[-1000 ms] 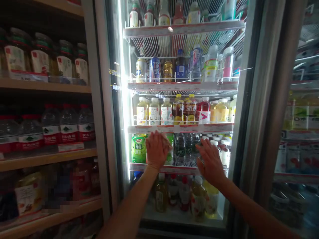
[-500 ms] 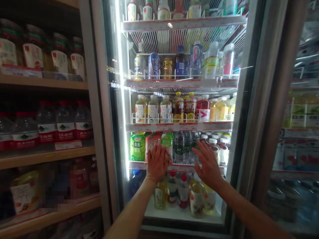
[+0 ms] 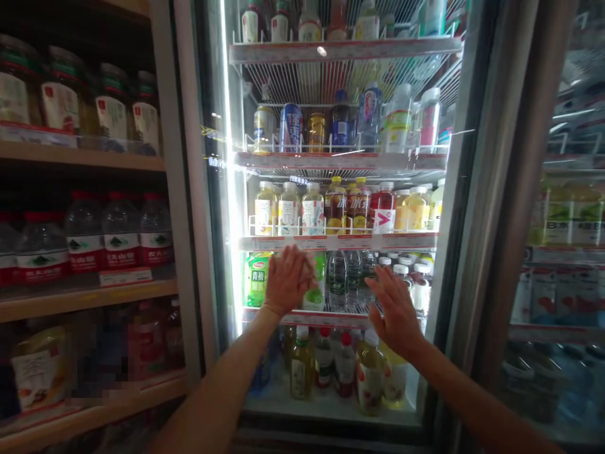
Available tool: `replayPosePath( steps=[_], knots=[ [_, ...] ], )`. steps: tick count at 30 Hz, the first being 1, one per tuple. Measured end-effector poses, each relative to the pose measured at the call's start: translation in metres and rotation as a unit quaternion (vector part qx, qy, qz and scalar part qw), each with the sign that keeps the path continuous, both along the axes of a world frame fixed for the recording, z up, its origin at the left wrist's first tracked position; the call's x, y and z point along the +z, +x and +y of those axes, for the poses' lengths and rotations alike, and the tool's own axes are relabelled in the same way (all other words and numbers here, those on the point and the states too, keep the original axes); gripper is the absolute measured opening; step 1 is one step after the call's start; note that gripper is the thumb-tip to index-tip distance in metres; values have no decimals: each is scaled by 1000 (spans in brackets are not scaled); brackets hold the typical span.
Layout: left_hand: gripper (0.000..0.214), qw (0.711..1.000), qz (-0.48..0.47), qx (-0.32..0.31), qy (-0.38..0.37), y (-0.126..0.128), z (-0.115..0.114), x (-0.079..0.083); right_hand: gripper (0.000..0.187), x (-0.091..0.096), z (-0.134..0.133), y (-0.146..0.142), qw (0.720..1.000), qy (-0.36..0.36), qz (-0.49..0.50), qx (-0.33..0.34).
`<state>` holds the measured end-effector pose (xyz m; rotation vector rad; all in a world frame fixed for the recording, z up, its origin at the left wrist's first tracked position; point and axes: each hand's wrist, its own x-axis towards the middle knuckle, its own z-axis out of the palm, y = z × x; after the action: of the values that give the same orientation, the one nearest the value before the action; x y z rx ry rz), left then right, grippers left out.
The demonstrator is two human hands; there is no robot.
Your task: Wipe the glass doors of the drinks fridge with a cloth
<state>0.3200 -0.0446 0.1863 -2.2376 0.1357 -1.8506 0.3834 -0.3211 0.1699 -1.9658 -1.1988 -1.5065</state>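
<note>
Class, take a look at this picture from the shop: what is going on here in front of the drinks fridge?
A person stands facing the drinks fridge, both arms raised. The left hand is flat and open, just right of a green bottle. The right hand, fingers spread, is at about the same height. Water bottles show between the two hands. Neither hand grips a bottle. Whether the palms touch the glass cannot be told.

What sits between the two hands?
In the head view, dark water bottles stand on the fridge shelf between the left hand and right hand.
</note>
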Motion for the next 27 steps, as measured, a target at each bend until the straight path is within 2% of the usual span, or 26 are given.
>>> replayPosePath(
  steps=[1,3,4,5,6,7,9,10,11,12,14,16,17,18,20,22,23,24,25,27],
  knots=[
    [56,997,-34,22,-66,-5,12,2,57,1,-5,4,1000,8,-2,-10],
    [62,972,-106,68,-197,-11,28,3,58,1,-14,11,999,21,-7,-33],
    [63,963,-127,81,-226,-12,29,4,59,-1,-16,14,999,19,-9,-39],
    [64,965,-129,79,-213,-9,23,3,58,-4,-14,15,999,10,-9,-41],
    [63,979,-108,62,-159,-5,12,3,58,-8,-9,15,999,-4,-9,-39],
    [60,994,-71,36,-80,1,-1,4,58,-12,-3,13,999,-17,-9,-36],
    [55,998,8,-12,62,12,-25,9,57,-18,10,9,999,-35,-10,-35],
    [54,995,32,-23,92,15,-31,15,56,-19,14,7,999,-39,-11,-37],
    [53,996,37,-20,85,16,-31,23,56,-19,16,7,998,-38,-13,-39],
    [54,999,22,-8,44,15,-25,33,55,-19,14,8,998,-35,-15,-42],
    [58,994,-47,32,-96,9,-5,56,55,-15,5,14,998,-21,-22,-47],
    [62,966,-119,64,-221,5,9,72,55,-11,-4,19,998,-3,-29,-57],
    [63,959,-135,69,-240,5,9,75,55,-10,-7,22,998,3,-30,-61],
    [63,965,-132,64,-217,7,3,75,55,-8,-9,23,998,7,-28,-64],
    [61,995,-72,26,-68,16,-20,67,55,-8,-8,23,997,20,-23,-68],
    [57,995,6,-15,102,23,-41,59,55,-8,-8,23,997,24,-23,-68],
    [56,987,32,-27,153,25,-46,59,55,-8,-9,24,997,17,-26,-66],
    [55,984,44,-32,170,26,-45,62,56,-8,-11,25,997,4,-31,-64],
    [56,987,42,-30,152,24,-40,69,56,-8,-14,26,997,-10,-35,-63],
    [59,1000,-8,-12,26,19,-23,88,56,-8,-17,28,997,-25,-41,-64]
  ],
)
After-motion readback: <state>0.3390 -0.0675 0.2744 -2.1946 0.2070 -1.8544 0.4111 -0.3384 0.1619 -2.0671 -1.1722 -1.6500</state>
